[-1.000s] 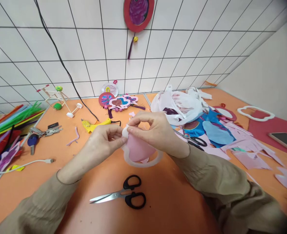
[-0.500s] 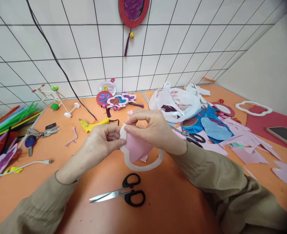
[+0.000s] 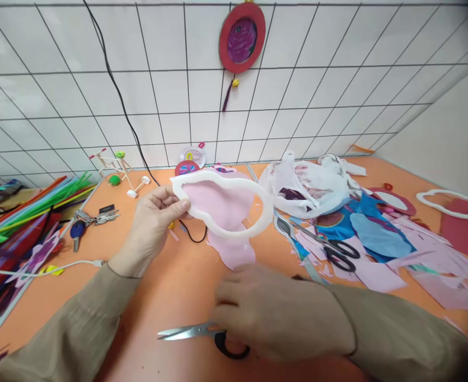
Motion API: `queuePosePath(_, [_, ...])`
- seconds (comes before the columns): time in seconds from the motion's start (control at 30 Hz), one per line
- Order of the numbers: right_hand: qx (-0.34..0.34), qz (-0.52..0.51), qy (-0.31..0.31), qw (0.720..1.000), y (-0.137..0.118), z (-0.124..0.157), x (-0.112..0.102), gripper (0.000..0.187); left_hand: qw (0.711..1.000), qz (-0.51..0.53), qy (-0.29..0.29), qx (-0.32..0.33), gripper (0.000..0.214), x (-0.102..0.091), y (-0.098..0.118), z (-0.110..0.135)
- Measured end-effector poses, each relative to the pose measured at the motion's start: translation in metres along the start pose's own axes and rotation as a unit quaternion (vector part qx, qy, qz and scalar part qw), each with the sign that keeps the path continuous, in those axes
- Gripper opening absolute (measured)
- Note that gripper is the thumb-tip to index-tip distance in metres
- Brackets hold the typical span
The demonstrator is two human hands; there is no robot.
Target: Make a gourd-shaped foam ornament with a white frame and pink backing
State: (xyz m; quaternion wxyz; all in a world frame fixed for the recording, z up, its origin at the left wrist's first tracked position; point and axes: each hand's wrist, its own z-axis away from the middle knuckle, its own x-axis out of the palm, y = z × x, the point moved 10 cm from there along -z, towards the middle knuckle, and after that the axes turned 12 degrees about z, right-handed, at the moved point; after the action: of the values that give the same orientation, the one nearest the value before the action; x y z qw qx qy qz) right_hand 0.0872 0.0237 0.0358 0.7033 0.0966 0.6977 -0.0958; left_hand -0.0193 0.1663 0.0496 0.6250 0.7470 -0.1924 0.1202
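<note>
My left hand [image 3: 154, 225] pinches the left end of a white cloud-shaped frame [image 3: 253, 228] between thumb and fingers, holding it up above the table. A pink sheet [image 3: 214, 204] shows through the frame's opening and behind its upper edge. Below it a pink cutout with a wavy edge [image 3: 236, 254] lies on the table. Over the black-handled scissors [image 3: 192, 331], my right hand [image 3: 266, 313] is slightly blurred, its fingers curled at the handles. One handle loop is hidden under it; the blades point left on the tabletop.
A second pair of scissors [image 3: 339, 254] lies among pink scraps and blue fabric at right, near a white plastic bag [image 3: 309, 185]. At left are keys [image 3: 77, 231], a white cable [image 3: 70, 263] and coloured pipe cleaners [image 3: 31, 212]. The tiled wall [image 3: 170, 95] rises behind.
My right hand has let go of the frame and pink sheet and moved down to the scissors. My left hand has lifted the frame, now turned more sideways. The view has shifted.
</note>
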Motion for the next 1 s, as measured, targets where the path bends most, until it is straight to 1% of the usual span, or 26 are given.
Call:
queuePosePath(0.03, [0.004,0.011,-0.049,0.999,-0.003,-0.004,0.019,0.006,1.000,0.021,0.007,0.003,0.016,-0.002,-0.001,0.000])
queuePosePath(0.07, [0.008,0.014,-0.072,0.997,-0.004,-0.008,0.033,0.005,0.999,0.039,0.013,0.004,0.018,-0.003,-0.002,-0.001])
queuePosePath(0.13, [0.025,0.014,-0.084,0.996,-0.003,-0.014,0.048,0.007,0.997,0.067,0.029,0.005,0.022,-0.004,-0.003,0.000])
queuePosePath(0.2, [0.035,0.014,-0.075,0.996,-0.002,-0.016,0.051,0.010,0.995,0.087,0.043,0.009,0.023,-0.005,-0.003,0.000])
queuePosePath(0.3, [0.038,0.020,-0.066,0.997,-0.004,-0.014,0.049,0.014,0.992,0.106,0.061,0.015,0.024,-0.005,-0.002,0.002])
queuePosePath(0.37, [0.042,0.022,-0.075,0.996,-0.006,-0.013,0.052,0.016,0.991,0.110,0.070,0.016,0.026,-0.005,-0.001,0.004])
queuePosePath(0.47, [0.055,0.012,-0.101,0.993,-0.009,-0.012,0.063,0.015,0.991,0.107,0.078,0.014,0.028,-0.004,-0.001,0.006])
queuePosePath(0.57, [0.073,-0.002,-0.103,0.992,-0.010,-0.014,0.069,0.019,0.992,0.100,0.082,0.007,0.028,-0.002,-0.003,0.008])
queuePosePath(0.6, [0.077,-0.001,-0.098,0.992,-0.009,-0.015,0.070,0.020,0.992,0.098,0.084,0.005,0.028,-0.001,-0.003,0.009])
queuePosePath(0.7, [0.075,0.014,-0.088,0.993,-0.010,-0.017,0.068,0.012,0.992,0.092,0.088,0.001,0.031,0.000,-0.003,0.010])
queuePosePath(0.8, [0.060,0.012,-0.078,0.995,-0.008,-0.017,0.059,0.011,0.991,0.097,0.094,-0.002,0.032,0.000,-0.003,0.010])
queuePosePath(0.9, [0.050,-0.078,-0.062,0.994,0.000,-0.016,0.041,0.018,0.990,0.102,0.102,-0.006,0.032,-0.002,-0.004,0.009])
queuePosePath(1.0, [0.021,-0.220,-0.038,0.975,0.005,-0.015,0.020,0.028,0.989,0.103,0.102,-0.003,0.031,-0.004,-0.004,0.009])
